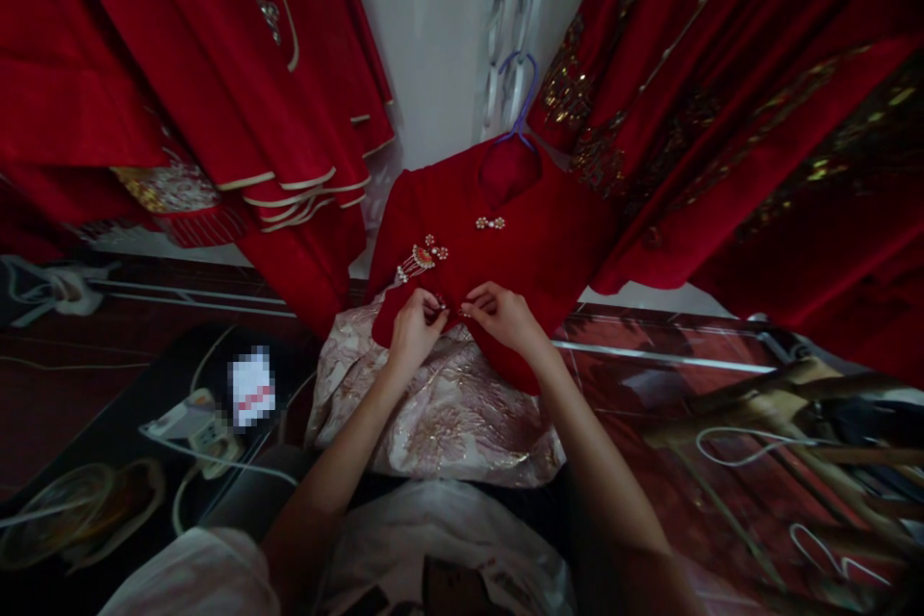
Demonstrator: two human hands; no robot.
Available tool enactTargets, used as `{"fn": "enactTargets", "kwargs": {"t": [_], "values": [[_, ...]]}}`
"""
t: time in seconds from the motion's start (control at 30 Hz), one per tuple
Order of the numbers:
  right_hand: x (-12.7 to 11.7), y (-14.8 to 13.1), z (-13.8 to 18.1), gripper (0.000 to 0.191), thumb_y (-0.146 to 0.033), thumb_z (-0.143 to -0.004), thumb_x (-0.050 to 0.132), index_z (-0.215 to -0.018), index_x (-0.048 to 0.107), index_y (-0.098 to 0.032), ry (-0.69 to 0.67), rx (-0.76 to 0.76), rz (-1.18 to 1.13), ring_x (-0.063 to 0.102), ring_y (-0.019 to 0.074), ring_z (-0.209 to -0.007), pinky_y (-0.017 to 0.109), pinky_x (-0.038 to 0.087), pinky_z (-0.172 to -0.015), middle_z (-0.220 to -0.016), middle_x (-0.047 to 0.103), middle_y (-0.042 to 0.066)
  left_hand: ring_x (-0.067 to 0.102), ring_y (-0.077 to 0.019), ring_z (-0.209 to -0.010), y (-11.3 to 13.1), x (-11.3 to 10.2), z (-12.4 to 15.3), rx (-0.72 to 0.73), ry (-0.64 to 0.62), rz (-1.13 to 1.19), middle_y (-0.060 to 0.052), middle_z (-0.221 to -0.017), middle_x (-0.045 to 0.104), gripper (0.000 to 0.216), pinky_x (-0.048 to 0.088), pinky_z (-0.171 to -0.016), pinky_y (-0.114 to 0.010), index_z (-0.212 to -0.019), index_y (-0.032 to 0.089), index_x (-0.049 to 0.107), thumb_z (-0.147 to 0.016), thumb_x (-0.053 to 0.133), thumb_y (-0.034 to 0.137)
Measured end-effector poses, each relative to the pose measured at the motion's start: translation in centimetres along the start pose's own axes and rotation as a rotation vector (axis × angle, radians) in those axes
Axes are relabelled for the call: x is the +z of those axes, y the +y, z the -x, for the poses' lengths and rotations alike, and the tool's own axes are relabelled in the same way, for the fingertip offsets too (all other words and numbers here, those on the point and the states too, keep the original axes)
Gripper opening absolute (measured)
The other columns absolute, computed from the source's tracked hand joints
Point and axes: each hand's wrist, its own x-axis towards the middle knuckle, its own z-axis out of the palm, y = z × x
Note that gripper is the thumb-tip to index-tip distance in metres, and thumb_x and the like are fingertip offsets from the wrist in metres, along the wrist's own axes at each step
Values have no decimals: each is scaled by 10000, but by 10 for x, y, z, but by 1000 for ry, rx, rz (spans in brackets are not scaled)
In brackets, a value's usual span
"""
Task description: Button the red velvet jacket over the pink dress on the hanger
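A red jacket hangs on a purple hanger in front of me, over a pale pink embroidered skirt. It bears a pearl clasp near the collar and a tasselled clasp lower left. My left hand and my right hand meet at the jacket's front edge, both with fingers pinched on a small fastening on the red cloth. The fastening itself is hidden by my fingertips.
Red embroidered garments hang at the left, and more red garments hang at the right. A power strip with white cables lies on the dark floor at the left. Wooden poles and wire hangers lie at the right.
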Motion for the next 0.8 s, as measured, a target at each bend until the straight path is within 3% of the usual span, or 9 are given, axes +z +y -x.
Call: {"fn": "enactTargets", "kwargs": {"t": [0.13, 0.23, 0.4, 0.57, 0.7, 0.8], "values": [[20, 9, 0, 345, -233, -657, 755, -927, 548, -178, 53, -6, 120, 588, 129, -678, 268, 490, -642, -880, 618, 41, 601, -149, -711, 3, 6, 0, 46, 78, -58, -12, -840, 611, 132, 466, -678, -277, -881, 213, 520, -787, 612, 193], [31, 16, -1, 330, -165, -638, 698, -902, 501, -184, 105, -19, 174, 543, 115, -657, 258, 463, -641, -873, 582, 27, 593, -144, -705, 4, 7, 0, 66, 79, -46, -19, -848, 614, 108, 465, -679, -272, -881, 210, 536, -797, 584, 164], [24, 13, -3, 308, -152, -615, 664, -840, 460, -209, -31, 27, -97, 522, 102, -571, 212, 408, -556, -650, 530, -67, 617, -139, -718, 4, 5, -1, 55, 58, 6, -13, -830, 640, 109, 485, -690, -261, -873, 210, 567, -779, 580, 156], [13, -9, 1, 350, -255, -643, 718, -883, 466, -212, -46, -66, -363, 543, 89, -591, 208, 446, -550, -750, 576, -42, 644, -121, -731, 3, 2, -8, -45, 54, 283, -8, -814, 675, 141, 509, -712, -235, -862, 185, 605, -728, 576, 152], [31, -9, -1, 380, -283, -661, 730, -948, 490, -215, 57, -74, -374, 572, 98, -614, 207, 473, -538, -772, 582, -30, 655, -140, -740, 1, 0, -13, -174, 57, 501, -31, -810, 707, 145, 528, -721, -258, -826, 160, 683, -729, 609, 238], [46, 4, -7, 362, -272, -673, 704, -982, 529, -202, 81, -16, -459, 612, 112, -695, 225, 522, -623, -815, 610, -7, 661, -148, -708, 0, -1, -14, -293, 63, 626, -37, -812, 720, 204, 545, -717, -282, -833, 150, 707, -693, 674, 295]]}}
